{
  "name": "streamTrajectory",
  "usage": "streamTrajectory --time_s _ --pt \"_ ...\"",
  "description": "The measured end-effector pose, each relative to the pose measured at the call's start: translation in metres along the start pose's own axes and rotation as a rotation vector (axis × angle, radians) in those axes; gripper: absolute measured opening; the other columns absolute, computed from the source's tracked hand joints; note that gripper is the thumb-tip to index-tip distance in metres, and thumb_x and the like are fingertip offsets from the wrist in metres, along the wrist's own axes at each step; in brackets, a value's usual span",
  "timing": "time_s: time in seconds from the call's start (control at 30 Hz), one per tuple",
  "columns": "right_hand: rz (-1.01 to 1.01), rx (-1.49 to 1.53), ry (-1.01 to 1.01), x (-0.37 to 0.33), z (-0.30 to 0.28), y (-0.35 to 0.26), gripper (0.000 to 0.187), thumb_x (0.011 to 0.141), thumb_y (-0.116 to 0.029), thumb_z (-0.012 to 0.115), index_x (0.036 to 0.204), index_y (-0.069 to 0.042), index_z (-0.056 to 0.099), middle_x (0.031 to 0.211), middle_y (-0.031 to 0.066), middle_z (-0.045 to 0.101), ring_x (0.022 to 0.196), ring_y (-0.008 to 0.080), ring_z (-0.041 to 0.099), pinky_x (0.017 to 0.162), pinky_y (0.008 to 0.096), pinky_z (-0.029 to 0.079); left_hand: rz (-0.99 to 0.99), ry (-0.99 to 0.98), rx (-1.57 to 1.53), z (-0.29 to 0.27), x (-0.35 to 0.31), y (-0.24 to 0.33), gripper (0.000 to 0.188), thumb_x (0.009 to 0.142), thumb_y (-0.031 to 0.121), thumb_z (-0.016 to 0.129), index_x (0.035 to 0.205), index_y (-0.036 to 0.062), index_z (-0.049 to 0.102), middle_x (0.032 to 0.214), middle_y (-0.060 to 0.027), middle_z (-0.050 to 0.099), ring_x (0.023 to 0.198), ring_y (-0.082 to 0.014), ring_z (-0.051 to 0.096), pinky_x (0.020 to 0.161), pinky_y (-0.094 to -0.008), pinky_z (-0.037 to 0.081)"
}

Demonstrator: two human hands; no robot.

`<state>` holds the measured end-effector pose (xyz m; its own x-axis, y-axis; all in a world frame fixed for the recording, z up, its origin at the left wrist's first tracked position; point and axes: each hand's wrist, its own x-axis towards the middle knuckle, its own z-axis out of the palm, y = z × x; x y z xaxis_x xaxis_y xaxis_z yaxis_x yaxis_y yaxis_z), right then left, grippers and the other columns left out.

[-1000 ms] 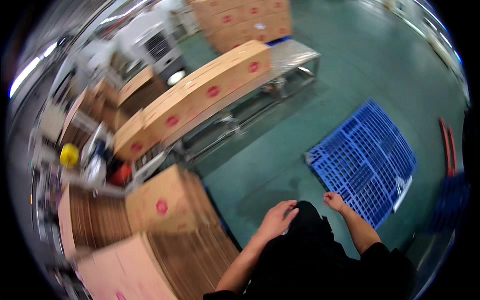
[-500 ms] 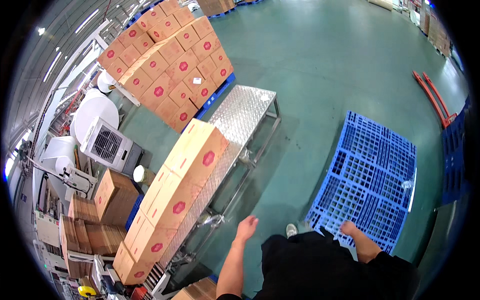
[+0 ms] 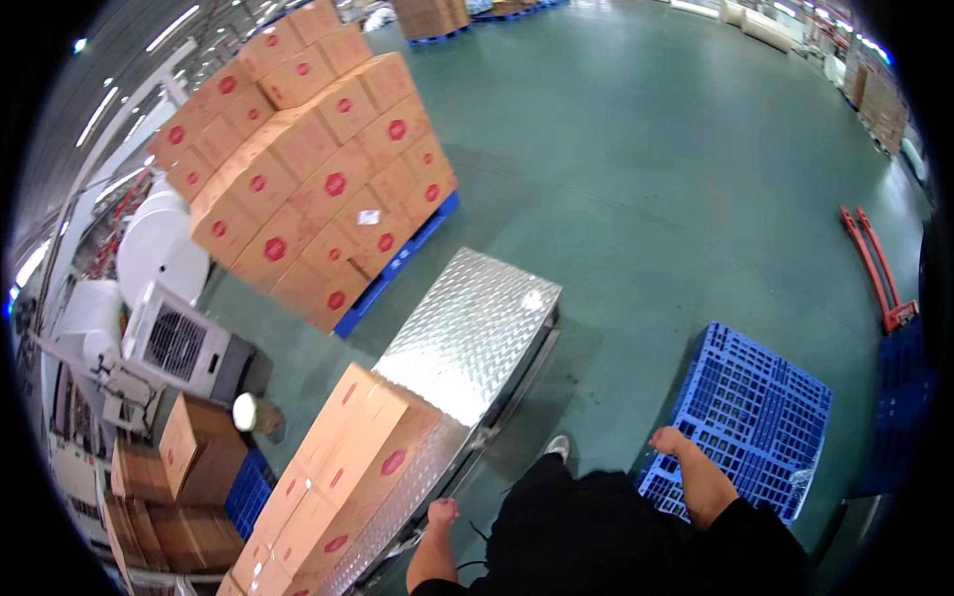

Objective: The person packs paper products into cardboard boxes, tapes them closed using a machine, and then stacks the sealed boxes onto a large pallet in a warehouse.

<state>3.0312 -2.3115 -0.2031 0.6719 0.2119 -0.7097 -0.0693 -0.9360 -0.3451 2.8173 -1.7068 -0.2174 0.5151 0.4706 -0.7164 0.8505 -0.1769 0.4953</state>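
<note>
My left hand [image 3: 442, 512] hangs with its fingers curled in and nothing visible in it. It is close to the near edge of the metal-topped conveyor table [image 3: 467, 328], which carries a row of brown cardboard cartons [image 3: 373, 452] with red marks. My right hand [image 3: 669, 439], also loosely closed and holding nothing, hangs over the left side of the blue plastic pallet [image 3: 755, 397] on the floor. Neither hand touches a carton.
A tall carton stack [image 3: 328, 184] stands on a blue pallet beyond the table. To the left are a white air cooler [image 3: 179, 338], a round tub [image 3: 250, 412] and flattened cardboard [image 3: 174, 526]. A red pallet jack [image 3: 879, 278] lies at the right.
I have stepped forward along the table, so its bare metal end and the carton stack look nearer. My left hand has swung back and my right hand forward, both still without a load.
</note>
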Motion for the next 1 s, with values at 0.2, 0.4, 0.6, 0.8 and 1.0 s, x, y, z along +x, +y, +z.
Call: streamTrajectory --time_s 0.2,0.4,0.6,0.8,1.0 --pt "0.283 1.206 0.463 0.03 -0.107 0.049 0.02 0.092 -0.017 0.055 0.103 -0.004 0.065 0.087 0.0092 0.069 0.072 0.0209 0.069 0.06 0.0298 0.052 0.568 -0.061 0.381 0.059 0.137 0.321 0.041 0.091 0.037 0.05 0.099 0.0016 0.067 0.094 -0.0208 0.069 0.091 -0.0395 0.065 0.081 -0.0469 0.05" --pt "0.56 0.883 0.323 0.122 -0.153 0.152 0.011 0.087 -0.013 0.057 0.084 -0.006 0.064 0.075 0.006 0.066 0.065 0.0201 0.067 0.051 0.0295 0.05 0.844 -0.037 0.157 0.18 0.214 0.612 0.033 0.093 0.031 0.056 0.103 0.002 0.067 0.091 -0.0148 0.071 0.082 -0.0267 0.068 0.073 -0.0355 0.053" --pt "-0.039 -0.467 0.003 0.31 -0.347 0.202 0.012 0.081 -0.014 0.059 0.07 -0.013 0.065 0.068 -0.0025 0.065 0.059 0.0159 0.066 0.042 0.0299 0.045 0.638 -0.152 0.35 0.208 0.257 0.697 0.039 0.092 0.039 0.054 0.107 0.0048 0.066 0.099 -0.0176 0.069 0.093 -0.035 0.066 0.082 -0.0423 0.052" --pt "-0.188 -0.042 0.442 0.55 -0.635 0.11 0.018 0.082 -0.015 0.055 0.076 -0.001 0.065 0.072 0.0123 0.068 0.061 0.0224 0.065 0.059 0.0343 0.051 0.204 0.037 0.312 0.163 0.299 0.661 0.046 0.09 0.043 0.046 0.095 0.0034 0.07 0.097 -0.0234 0.067 0.096 -0.0412 0.063 0.085 -0.0491 0.049" --pt "-0.19 0.391 0.433 0.699 -0.803 -0.237 0.024 0.084 -0.018 0.062 0.094 0.004 0.062 0.087 0.0136 0.068 0.082 0.0242 0.067 0.071 0.0379 0.054 -0.058 -0.018 0.452 0.108 0.376 0.637 0.033 0.087 0.031 0.053 0.093 0.0041 0.071 0.091 -0.0184 0.07 0.087 -0.0327 0.067 0.082 -0.0428 0.052"
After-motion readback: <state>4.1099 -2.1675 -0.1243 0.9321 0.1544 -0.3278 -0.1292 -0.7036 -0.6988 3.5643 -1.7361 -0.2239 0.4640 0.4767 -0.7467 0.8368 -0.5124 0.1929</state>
